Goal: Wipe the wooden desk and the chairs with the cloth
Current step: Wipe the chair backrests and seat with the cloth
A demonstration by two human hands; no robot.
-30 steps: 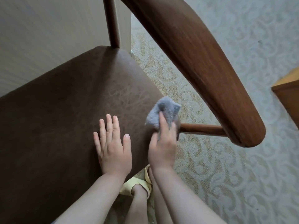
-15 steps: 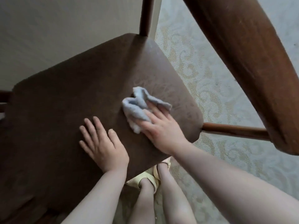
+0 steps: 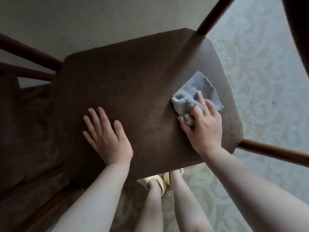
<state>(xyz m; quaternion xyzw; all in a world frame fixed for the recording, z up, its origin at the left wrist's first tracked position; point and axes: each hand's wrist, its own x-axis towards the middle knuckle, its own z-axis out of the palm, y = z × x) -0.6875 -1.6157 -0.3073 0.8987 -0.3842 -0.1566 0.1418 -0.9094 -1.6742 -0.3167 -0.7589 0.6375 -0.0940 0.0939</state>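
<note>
A dark brown padded chair seat [image 3: 133, 77] fills the middle of the head view, seen from above. A crumpled grey-blue cloth [image 3: 192, 96] lies on the seat's right side. My right hand [image 3: 204, 128] presses on the cloth, its fingers curled into the folds. My left hand [image 3: 105, 134] rests flat on the seat's front left part, fingers straight and spread, holding nothing.
Wooden chair rungs [image 3: 274, 151] stick out at the right and a post [image 3: 214, 15] rises at the top. A second dark chair [image 3: 25, 131] stands at the left. Patterned carpet [image 3: 267, 81] lies right, a pale wall [image 3: 83, 19] behind. My legs and yellow sandals [image 3: 160, 180] are below the seat.
My right hand has slid the cloth from the seat's front corner onto its right side. The view has swung so the whole seat shows. My left hand stays flat on the seat.
</note>
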